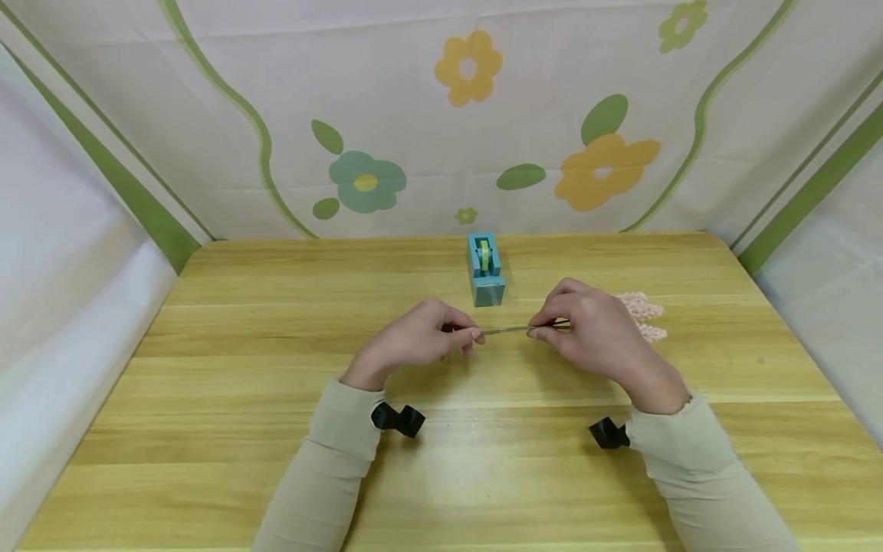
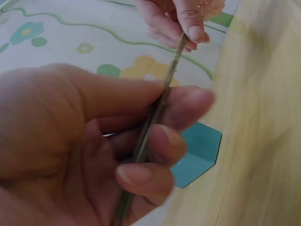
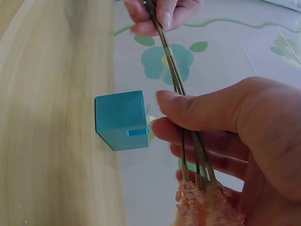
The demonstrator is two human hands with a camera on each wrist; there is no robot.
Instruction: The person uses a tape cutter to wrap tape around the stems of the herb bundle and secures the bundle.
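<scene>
No readable text, label, brand, number or sign shows anywhere in these views

My head camera looks down from 6 o'clock over the table [image 1: 207, 429]; both wrist cameras sit close, sharing the blue tape dispenser [image 1: 485, 270] at 12.

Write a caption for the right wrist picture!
Both hands pinch thin green stems with fluffy pink tips near a blue tape dispenser.
</scene>
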